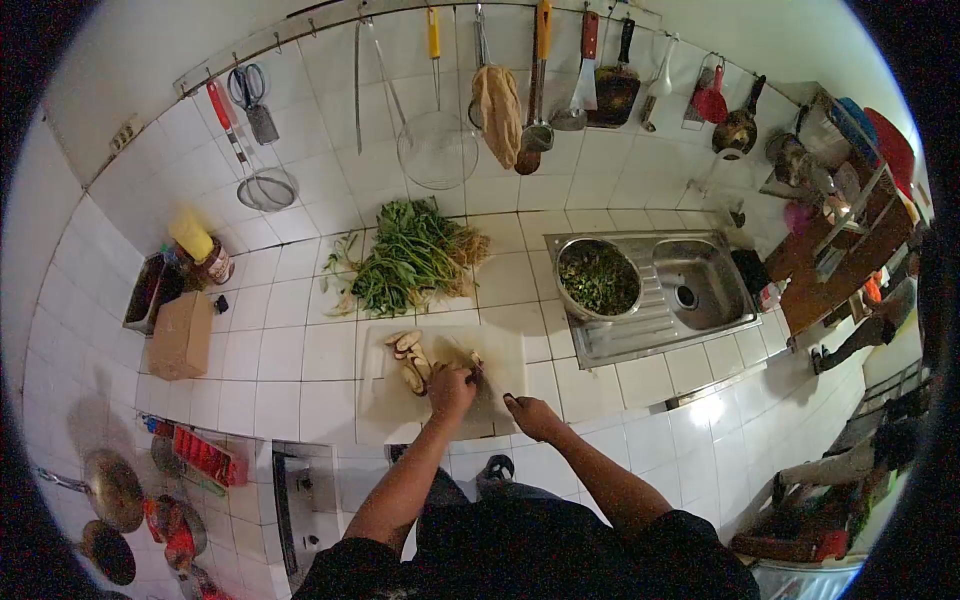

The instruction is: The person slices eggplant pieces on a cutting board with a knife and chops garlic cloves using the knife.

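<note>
A person in dark clothing works at a white-tiled counter (285,345), both hands over a pale board (385,408) at its near edge. The left hand (453,391) bends over a small piece (476,356), fingers bunched together and apparently clamped on it; a pale end shows just beyond the fingertips, toward the wall. The right hand (534,417), fingers curled tight around the handle of a knife (496,386), sits at the board's right side.

The angle between blade and piece looks to be what matters here. The knife's long axis slants forward and leftward from the right fist, its far end close beside the left fingertips. The piece therefore lies ahead and to the left of the right hand, with the left hand clearly the nearer of the two. Its own long axis is mostly hidden beneath the fingers, and whether the blade touches it cannot be told from this angle.

Pale, dark-rimmed slices (409,358) lie in a loose pile on the board, just left of the left hand. Beyond them, leafy greens (415,258) spread across the tiles; to the right, a pot (598,278) of greenery stands on the drainboard beside the sink (690,285).
</note>
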Motion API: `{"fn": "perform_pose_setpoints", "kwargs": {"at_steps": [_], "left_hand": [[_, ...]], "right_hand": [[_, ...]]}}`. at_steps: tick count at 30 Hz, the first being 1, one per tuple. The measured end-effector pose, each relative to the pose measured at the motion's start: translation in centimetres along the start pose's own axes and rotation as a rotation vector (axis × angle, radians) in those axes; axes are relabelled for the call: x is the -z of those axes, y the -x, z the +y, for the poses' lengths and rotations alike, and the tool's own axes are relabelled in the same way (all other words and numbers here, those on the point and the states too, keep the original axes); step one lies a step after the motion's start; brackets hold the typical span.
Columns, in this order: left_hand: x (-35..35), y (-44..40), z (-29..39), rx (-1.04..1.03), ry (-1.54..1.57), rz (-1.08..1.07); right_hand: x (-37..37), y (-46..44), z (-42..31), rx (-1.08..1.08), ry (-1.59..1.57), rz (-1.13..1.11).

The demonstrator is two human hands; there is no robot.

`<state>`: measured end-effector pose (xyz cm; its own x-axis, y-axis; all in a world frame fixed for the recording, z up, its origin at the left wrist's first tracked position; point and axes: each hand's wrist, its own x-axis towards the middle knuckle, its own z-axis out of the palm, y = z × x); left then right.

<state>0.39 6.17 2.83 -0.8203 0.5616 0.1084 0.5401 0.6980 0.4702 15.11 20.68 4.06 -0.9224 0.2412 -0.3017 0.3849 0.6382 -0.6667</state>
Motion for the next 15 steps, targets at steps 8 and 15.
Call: {"fn": "perform_pose_setpoints", "kwargs": {"at_steps": [8, 15], "left_hand": [[1.8, -0.2, -0.9, -0.108, 0.068, 0.181], [2.2, -1.6, -0.8, -0.196, -0.165, -0.045]], "right_hand": [[0.8, 3.0, -1.1, -0.089, -0.266, 0.092], [4.0, 5.3, -3.5, -0.203, 0.01, 0.138]]}}
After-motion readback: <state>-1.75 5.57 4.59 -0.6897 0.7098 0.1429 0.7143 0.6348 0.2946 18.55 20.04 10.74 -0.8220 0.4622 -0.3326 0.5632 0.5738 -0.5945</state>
